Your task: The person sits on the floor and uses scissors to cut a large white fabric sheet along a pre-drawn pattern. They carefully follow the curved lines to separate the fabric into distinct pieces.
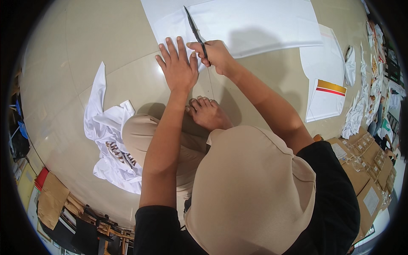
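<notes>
A wide white cloth (280, 25) lies spread on the tiled floor at the top of the view. My left hand (179, 70) rests flat on its left part near the lower edge, fingers stretched out and slightly apart. Just to the right, my right hand (216, 55) is closed round the black handles of a pair of scissors (193, 26). The blades point up and a little left over the cloth. They look nearly together; whether cloth is between them I cannot tell. My bare foot (208, 112) is on the floor below the hands.
A crumpled white garment (111, 136) with dark lettering lies on the left. Right of the cloth is a white cut piece (326, 100) with a gold and red band. Cardboard boxes (361, 170), white scraps (355, 112) and a brown paper bag (53, 199) line the edges.
</notes>
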Motion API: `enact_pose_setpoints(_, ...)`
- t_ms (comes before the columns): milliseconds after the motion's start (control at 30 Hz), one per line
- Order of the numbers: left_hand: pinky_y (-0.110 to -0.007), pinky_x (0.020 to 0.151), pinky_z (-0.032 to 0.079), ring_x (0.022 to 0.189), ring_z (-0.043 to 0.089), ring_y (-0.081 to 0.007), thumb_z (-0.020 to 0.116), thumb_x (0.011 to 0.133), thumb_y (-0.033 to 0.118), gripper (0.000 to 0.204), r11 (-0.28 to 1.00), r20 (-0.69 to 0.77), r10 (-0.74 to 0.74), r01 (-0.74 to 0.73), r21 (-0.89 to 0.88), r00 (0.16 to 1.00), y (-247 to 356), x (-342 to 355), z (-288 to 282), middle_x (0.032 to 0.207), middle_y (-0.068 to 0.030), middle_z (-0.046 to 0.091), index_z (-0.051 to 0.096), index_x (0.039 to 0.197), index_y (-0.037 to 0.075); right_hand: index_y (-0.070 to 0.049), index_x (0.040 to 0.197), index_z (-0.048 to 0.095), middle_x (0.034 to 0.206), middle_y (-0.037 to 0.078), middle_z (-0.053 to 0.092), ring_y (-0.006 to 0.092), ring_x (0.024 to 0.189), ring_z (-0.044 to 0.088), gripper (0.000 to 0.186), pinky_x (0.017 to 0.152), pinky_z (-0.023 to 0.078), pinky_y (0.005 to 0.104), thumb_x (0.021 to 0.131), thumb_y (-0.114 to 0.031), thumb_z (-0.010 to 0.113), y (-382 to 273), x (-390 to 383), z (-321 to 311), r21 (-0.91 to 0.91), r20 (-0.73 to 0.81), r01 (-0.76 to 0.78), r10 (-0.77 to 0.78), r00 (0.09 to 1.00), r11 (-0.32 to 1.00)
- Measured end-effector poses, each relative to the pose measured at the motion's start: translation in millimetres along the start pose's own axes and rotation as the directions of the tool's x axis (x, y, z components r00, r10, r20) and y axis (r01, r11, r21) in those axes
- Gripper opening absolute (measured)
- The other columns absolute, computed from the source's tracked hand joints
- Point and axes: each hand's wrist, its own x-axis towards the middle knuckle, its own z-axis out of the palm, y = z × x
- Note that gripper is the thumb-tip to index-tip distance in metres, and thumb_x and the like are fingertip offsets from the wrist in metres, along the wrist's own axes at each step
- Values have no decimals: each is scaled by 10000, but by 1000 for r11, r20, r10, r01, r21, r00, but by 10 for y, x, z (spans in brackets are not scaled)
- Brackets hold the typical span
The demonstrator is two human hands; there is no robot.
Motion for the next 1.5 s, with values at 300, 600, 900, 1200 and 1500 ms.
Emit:
enact_pose_setpoints(300,-689,1320,105,1668,130,-496,433,1120,492,732,1000,12,-15,15,0,1000,15,1,-8,1809,-234,207,302,1745,135,76,801,695,680,104,655,122,497,511,414,433,364,297,859,-271,912,21,42,-8,17,15,13,-13,1000,1000)
enact_pose_setpoints(600,-683,1324,100,1671,127,-487,449,1113,485,729,1000,9,-20,20,5,1000,22,3,-16,1812,-224,207,311,1741,142,67,806,705,652,96,636,126,497,517,417,439,362,297,848,-285,923,-45,60,28,23,-3,-9,9,1000,1000)
enact_pose_setpoints(900,-694,1316,111,1664,139,-494,471,1110,474,729,1000,13,-19,19,10,1000,28,7,-31,1808,-228,212,319,1738,136,-35,757,655,653,20,569,98,536,507,408,471,377,263,857,-333,914,-169,75,50,17,24,-19,19,1000,1000)
enact_pose_setpoints(1200,-694,1312,110,1660,145,-510,409,1122,505,740,1000,1,-5,5,4,1000,17,7,-14,1799,-248,228,310,1740,109,-18,772,664,661,30,578,100,539,499,406,468,365,266,867,-323,915,-87,191,-9,-60,38,-18,20,999,998)
enact_pose_setpoints(1500,-701,1308,113,1659,144,-514,409,1123,505,743,1000,1,-4,4,0,1000,14,4,-10,1801,-250,223,309,1739,101,-28,716,628,619,47,562,135,507,489,390,471,373,317,831,-256,924,-94,249,0,-27,16,-34,34,999,999)
